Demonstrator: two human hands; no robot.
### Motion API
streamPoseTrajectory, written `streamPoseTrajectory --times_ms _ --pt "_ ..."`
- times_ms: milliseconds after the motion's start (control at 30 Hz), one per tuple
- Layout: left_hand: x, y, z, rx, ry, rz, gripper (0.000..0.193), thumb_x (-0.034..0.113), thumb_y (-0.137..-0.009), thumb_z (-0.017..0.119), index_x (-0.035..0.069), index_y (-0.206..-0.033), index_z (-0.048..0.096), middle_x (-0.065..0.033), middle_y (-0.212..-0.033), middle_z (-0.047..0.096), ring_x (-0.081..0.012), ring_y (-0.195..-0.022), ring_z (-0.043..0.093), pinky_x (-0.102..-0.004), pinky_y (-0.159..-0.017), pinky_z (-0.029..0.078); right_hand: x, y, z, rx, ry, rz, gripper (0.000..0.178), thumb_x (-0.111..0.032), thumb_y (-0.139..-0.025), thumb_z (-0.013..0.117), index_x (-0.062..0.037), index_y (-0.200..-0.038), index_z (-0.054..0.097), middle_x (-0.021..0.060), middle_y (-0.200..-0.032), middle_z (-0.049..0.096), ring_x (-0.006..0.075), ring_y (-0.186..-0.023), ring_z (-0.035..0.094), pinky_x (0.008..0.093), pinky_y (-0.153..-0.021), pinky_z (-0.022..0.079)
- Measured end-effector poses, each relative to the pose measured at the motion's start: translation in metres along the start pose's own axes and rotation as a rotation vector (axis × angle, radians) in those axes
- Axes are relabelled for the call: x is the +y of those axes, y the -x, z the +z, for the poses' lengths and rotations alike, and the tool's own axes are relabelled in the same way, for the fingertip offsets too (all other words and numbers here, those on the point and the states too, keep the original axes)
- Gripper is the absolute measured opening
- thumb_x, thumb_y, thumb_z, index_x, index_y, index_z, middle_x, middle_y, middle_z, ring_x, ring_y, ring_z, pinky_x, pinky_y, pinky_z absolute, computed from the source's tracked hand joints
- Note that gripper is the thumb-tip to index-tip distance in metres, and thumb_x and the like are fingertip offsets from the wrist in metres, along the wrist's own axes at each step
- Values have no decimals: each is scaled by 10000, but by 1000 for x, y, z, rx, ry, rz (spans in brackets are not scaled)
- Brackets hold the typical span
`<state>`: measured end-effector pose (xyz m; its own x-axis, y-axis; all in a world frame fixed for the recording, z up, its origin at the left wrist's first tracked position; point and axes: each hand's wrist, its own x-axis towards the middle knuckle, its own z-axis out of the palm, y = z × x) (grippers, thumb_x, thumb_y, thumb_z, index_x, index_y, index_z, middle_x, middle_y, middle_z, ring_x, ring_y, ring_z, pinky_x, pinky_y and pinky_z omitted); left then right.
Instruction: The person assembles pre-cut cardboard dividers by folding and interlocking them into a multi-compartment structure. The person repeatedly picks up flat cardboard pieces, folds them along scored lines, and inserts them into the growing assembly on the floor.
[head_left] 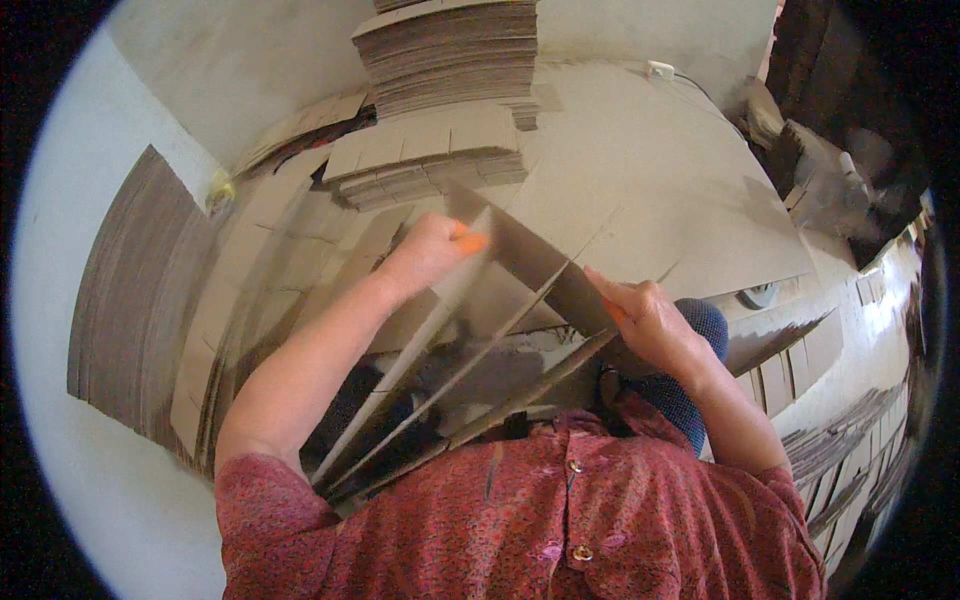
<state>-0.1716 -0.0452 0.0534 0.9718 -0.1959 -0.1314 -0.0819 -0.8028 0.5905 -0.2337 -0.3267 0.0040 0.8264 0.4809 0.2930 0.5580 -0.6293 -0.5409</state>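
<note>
My left hand has its fingers closed, with orange coverings on the fingertips, at the upper end of a long cardboard strip. My right hand, also with orange at the fingers, pinches the near right end of a cardboard cross strip. That cross strip slants between both hands. Several long strips fan out from near my left elbow and meet it, forming an interlocked cardboard divider. Motion blurs the strips, so how far their slots engage is hard to tell.
A pale board surface spreads beyond my hands. On it stand a tall cardboard stack and a lower slotted stack. More sheets lean at the left wall. Slotted cardboard pieces lie at right; a white plug sits far back.
</note>
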Motion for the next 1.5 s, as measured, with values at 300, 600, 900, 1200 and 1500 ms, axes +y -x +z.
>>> streamPoseTrajectory --times_ms 300,600,900,1200,1500 --pt "-88 -106 3 314 -176 113 576 411 -804 631 -27 -1165 536 -189 -1179 553 -304 -1102 518 -360 -933 406 45 -34 -44 126 105 205 374 -69 -826 455 -80 -1193 529 270 -770 575 419 -721 585 478 -635 471" --pt "-78 -196 23 460 -751 152 651 360 -818 602 78 -1338 329 -121 -1393 312 -291 -1263 323 -464 -955 382 112 -59 -53 89 231 260 401 -51 -826 466 -65 -1225 503 275 -883 579 408 -795 579 422 -727 459" --pt "-100 -224 -12 263 -425 149 259 216 -819 587 39 -1006 614 -157 -884 646 -305 -766 604 -404 -657 464 136 -87 -75 230 629 165 328 -172 -850 517 -16 -1139 510 223 -876 612 381 -848 596 438 -710 490" --pt "-33 -142 -28 521 171 277 240 83 -846 561 1 -1064 620 -93 -1006 650 -157 -862 591 -274 -771 463 54 -51 -46 517 -441 232 432 -275 -858 594 47 -1140 539 143 -969 633 212 -867 600 292 -761 472" --pt "58 -30 85 258 141 1058 343 61 -802 613 25 -1140 570 -114 -1143 590 -239 -992 590 -310 -857 457 34 -13 -48 677 -1363 372 273 -161 -847 589 17 -1052 574 88 -981 622 184 -910 595 277 -802 478"
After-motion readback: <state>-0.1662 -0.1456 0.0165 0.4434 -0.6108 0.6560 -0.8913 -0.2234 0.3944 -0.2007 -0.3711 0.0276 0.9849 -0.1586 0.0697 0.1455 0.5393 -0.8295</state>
